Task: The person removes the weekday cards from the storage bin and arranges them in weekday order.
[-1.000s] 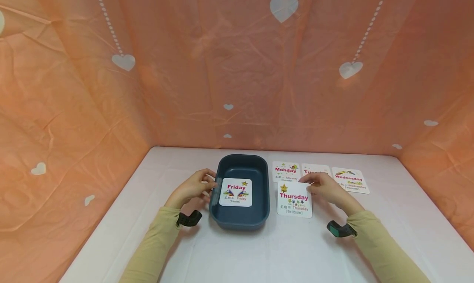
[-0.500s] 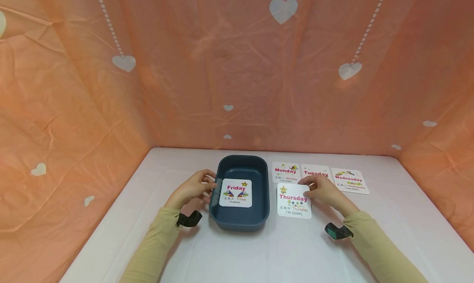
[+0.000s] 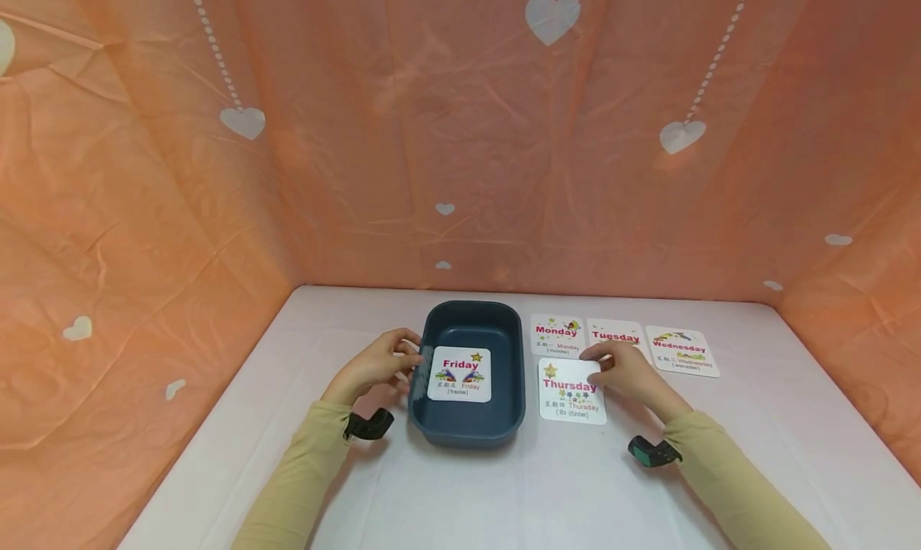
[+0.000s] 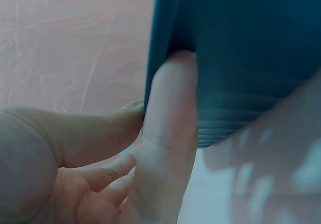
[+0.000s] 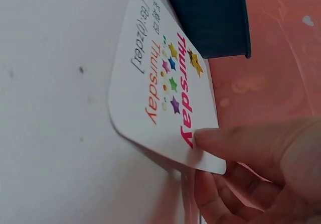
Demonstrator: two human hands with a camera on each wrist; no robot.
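Note:
My left hand (image 3: 374,368) pinches the left wall of a dark blue plastic bin (image 3: 471,430), thumb on one side and a finger on the other, as the left wrist view shows. Inside the bin lies a white Friday card (image 3: 460,374). My right hand (image 3: 629,372) holds the white Thursday card (image 3: 572,392) by its upper right corner, thumb on the printed face and fingers beneath. In the right wrist view that corner of the Thursday card (image 5: 165,83) is tilted up off the table, with a shadow below it.
Behind the Thursday card, a Monday card (image 3: 557,335), a Tuesday card (image 3: 615,332) and a Wednesday card (image 3: 682,351) lie in a row, the Tuesday card partly hidden by my right hand. A white cloth covers the table (image 3: 504,502); an orange heart-patterned sheet (image 3: 489,238) rises behind.
The Thursday card has come slightly toward me, off the lower edge of the Monday card. My right hand has shifted a little with it; my left hand stays at the bin.

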